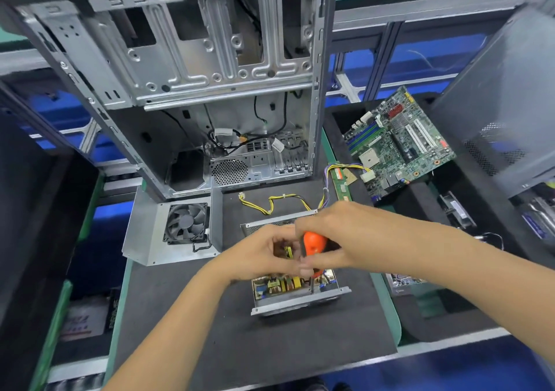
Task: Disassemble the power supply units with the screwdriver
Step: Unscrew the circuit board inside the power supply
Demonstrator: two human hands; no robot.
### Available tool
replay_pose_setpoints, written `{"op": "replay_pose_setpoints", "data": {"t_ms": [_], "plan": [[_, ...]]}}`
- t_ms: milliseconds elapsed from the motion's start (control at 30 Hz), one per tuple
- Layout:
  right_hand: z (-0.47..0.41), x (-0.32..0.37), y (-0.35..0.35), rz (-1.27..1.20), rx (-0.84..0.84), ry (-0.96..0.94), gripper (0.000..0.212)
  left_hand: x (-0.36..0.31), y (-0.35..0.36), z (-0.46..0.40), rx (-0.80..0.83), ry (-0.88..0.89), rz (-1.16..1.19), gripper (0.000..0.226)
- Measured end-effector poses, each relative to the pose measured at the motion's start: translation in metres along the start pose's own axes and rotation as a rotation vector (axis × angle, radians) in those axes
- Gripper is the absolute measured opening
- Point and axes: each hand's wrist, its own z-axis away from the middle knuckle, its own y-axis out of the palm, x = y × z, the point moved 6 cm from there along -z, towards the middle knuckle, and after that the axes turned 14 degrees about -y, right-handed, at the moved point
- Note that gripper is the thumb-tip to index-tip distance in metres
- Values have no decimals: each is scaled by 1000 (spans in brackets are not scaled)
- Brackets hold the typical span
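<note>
Gripping the orange screwdriver (313, 248), the right hand (336, 234) holds its shaft down in the open power supply unit (295, 290) at mat centre; the left hand (261, 255) curls on the unit's components; black mat (240, 345); computer case (195, 75) at 12 o'clock; fan cover (177, 225) at 10 o'clock; motherboard (396, 144) at 2 o'clock.

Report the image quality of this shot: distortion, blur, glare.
Head view: wide-angle bending bows the computer case and frame edges; lighting even, shadows soft; right hand on the orange screwdriver slightly motion-soft; mild sheen on case metal; power supply board reasonably sharp.
</note>
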Motion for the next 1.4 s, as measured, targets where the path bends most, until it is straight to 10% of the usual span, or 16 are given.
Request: {"op": "replay_pose_setpoints", "data": {"t_ms": [400,700,833,1233,1400], "plan": [[5,20,11,93,336,-43,39,0,17,-6,91,-56,-31,12],[6,21,-2,491,203,106,52,-10,23,-12,80,50,-34,38],[8,21,6,431,204,77,30,-6,25,-13,145,59,-11,38],[17,24,-6,245,391,254,55,2,29,-20,128,25,-80,10],[9,21,3,399,440,239,49,-4,36,-20,183,39,-55,43]]}}
